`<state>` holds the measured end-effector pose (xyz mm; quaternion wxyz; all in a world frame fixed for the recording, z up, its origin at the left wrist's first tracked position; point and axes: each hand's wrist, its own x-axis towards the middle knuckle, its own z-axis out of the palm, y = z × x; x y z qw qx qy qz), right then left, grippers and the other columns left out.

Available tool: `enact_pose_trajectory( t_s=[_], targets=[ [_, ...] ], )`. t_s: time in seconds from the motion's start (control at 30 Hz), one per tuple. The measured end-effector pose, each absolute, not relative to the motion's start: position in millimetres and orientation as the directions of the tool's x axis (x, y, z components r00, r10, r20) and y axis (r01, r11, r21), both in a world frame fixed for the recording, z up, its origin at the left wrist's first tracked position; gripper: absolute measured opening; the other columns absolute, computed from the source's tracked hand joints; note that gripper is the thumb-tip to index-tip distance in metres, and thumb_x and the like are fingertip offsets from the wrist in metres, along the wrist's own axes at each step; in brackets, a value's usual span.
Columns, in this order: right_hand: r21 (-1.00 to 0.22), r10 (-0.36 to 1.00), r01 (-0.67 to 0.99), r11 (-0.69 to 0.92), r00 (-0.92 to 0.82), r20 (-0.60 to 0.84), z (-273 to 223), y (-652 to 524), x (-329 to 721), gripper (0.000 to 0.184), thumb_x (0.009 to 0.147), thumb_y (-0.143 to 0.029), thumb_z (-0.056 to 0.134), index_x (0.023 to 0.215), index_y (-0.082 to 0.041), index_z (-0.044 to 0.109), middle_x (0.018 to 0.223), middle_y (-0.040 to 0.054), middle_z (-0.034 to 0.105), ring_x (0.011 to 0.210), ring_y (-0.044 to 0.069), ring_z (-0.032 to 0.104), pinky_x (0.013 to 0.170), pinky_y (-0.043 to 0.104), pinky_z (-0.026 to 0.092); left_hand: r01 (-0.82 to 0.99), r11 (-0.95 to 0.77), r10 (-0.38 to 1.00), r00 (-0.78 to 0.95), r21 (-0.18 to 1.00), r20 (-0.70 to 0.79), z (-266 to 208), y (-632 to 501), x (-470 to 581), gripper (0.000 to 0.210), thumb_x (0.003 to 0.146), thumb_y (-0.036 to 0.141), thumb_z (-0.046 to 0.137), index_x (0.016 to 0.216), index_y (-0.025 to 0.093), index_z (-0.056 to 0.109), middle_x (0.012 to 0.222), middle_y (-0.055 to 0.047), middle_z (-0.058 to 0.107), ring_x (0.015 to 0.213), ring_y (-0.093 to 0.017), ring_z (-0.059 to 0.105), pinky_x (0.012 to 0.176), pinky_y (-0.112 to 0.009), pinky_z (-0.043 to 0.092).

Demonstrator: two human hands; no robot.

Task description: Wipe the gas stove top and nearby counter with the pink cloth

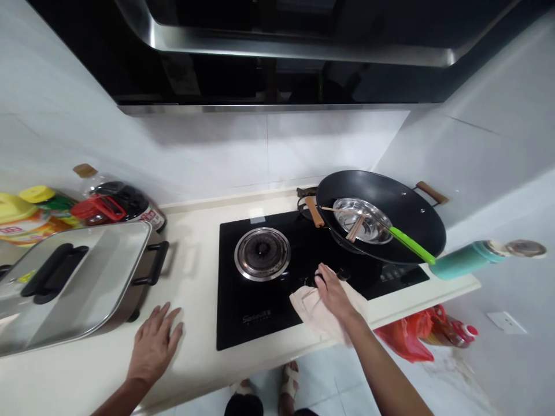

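My left hand (154, 342) lies flat on the cream countertop (195, 277), fingers spread, holding nothing. It rests between an electric pan with a lid (82, 289) and the black glass gas stove (251, 300). My right hand (333, 290) is closed on a pale pink cloth (310, 306), pressed on the stove's front near the control knobs (343, 274). The cloth hangs partly over the counter's front edge. The left burner (262, 252) is bare, with a dark stained centre. My right fingertips partly hide one knob.
A black wok (416, 231) with wooden handles covers the right burner, holding a steel bowl (368, 234), chopsticks (355, 229) and a green-handled utensil (411, 245). A teal bottle (463, 260) stands right. Sauce bottles (130, 202) sit back left. A range hood (277, 81) overhangs; a red bag (407, 335) lies below.
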<state>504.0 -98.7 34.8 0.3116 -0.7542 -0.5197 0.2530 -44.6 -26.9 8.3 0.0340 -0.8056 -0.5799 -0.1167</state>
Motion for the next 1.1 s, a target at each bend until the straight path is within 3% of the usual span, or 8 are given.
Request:
enact_pose_trajectory(
  t_s=[0.17,0.27,0.33,0.47,0.63,0.83,0.97,1.1],
  targets=[
    [-0.466,0.952,0.870,-0.165,0.263,0.155,18,-170,495,0.070,0.104,-0.061,0.037,0.160,-0.019,0.039,0.172,0.0149,0.028,0.161,0.032,0.020,0.128,0.059,0.023,0.940,-0.328,0.926,0.300,0.096,0.229,9,-28,-45,0.053,0.100,0.049,0.036,0.134,0.020,0.065,0.150,-0.015,0.059,0.148,-0.034,0.044,0.117,-0.052,0.039],
    [-0.366,0.945,0.913,-0.180,0.264,0.193,15,-201,482,0.069,0.102,-0.060,0.044,0.159,-0.022,0.041,0.169,0.0157,0.033,0.159,0.036,0.023,0.125,0.064,0.028,0.940,-0.324,0.929,0.296,0.104,0.224,11,-29,-43,0.054,0.100,0.049,0.036,0.134,0.018,0.065,0.150,-0.017,0.059,0.147,-0.036,0.045,0.116,-0.054,0.040],
    [-0.329,0.961,0.927,-0.179,0.236,0.143,15,-210,464,0.070,0.099,-0.060,0.051,0.158,-0.022,0.045,0.166,0.0170,0.039,0.157,0.039,0.029,0.122,0.066,0.030,0.941,-0.322,0.931,0.294,0.106,0.217,13,-30,-42,0.055,0.100,0.049,0.036,0.134,0.018,0.065,0.151,-0.018,0.058,0.147,-0.036,0.045,0.116,-0.054,0.040],
    [-0.356,1.000,0.935,-0.003,0.006,0.006,18,-198,411,0.058,0.096,-0.046,0.059,0.150,-0.025,0.056,0.158,0.0136,0.052,0.150,0.039,0.041,0.120,0.059,0.037,0.945,-0.307,0.937,0.281,0.109,0.207,14,-32,-41,0.053,0.100,0.049,0.037,0.135,0.020,0.065,0.152,-0.015,0.058,0.148,-0.034,0.044,0.116,-0.052,0.040],
    [-0.418,0.980,0.896,0.150,-0.190,-0.056,43,-146,368,0.049,0.099,-0.036,0.057,0.145,-0.018,0.059,0.156,0.0129,0.053,0.150,0.032,0.040,0.125,0.050,0.032,0.947,-0.302,0.939,0.276,0.108,0.203,12,-32,-42,0.051,0.099,0.048,0.040,0.133,0.023,0.066,0.152,-0.013,0.059,0.148,-0.033,0.044,0.117,-0.051,0.039],
    [-0.381,0.915,0.847,0.370,-0.402,-0.006,68,-65,383,0.023,0.099,-0.030,0.057,0.115,-0.017,0.069,0.123,0.0079,0.066,0.119,0.024,0.054,0.114,0.040,0.042,0.940,-0.324,0.925,0.292,0.102,0.244,8,-30,-44,0.051,0.099,0.048,0.038,0.133,0.022,0.066,0.151,-0.014,0.059,0.148,-0.034,0.044,0.115,-0.052,0.040],
    [-0.327,0.932,0.877,0.351,-0.362,0.030,73,-7,395,0.022,0.099,-0.026,0.055,0.112,-0.014,0.068,0.118,0.0107,0.064,0.114,0.024,0.052,0.108,0.041,0.043,0.941,-0.329,0.922,0.302,0.082,0.241,8,-29,-44,0.052,0.099,0.048,0.037,0.133,0.020,0.066,0.150,-0.015,0.059,0.147,-0.034,0.046,0.115,-0.052,0.041],
    [-0.317,0.962,0.910,0.269,-0.266,0.051,76,-5,399,0.030,0.098,-0.033,0.058,0.123,-0.019,0.066,0.130,0.0129,0.058,0.122,0.030,0.047,0.113,0.053,0.034,0.945,-0.316,0.929,0.290,0.082,0.230,8,-29,-45,0.054,0.099,0.049,0.036,0.133,0.020,0.066,0.151,-0.016,0.059,0.147,-0.035,0.045,0.115,-0.054,0.041]
  ],
)
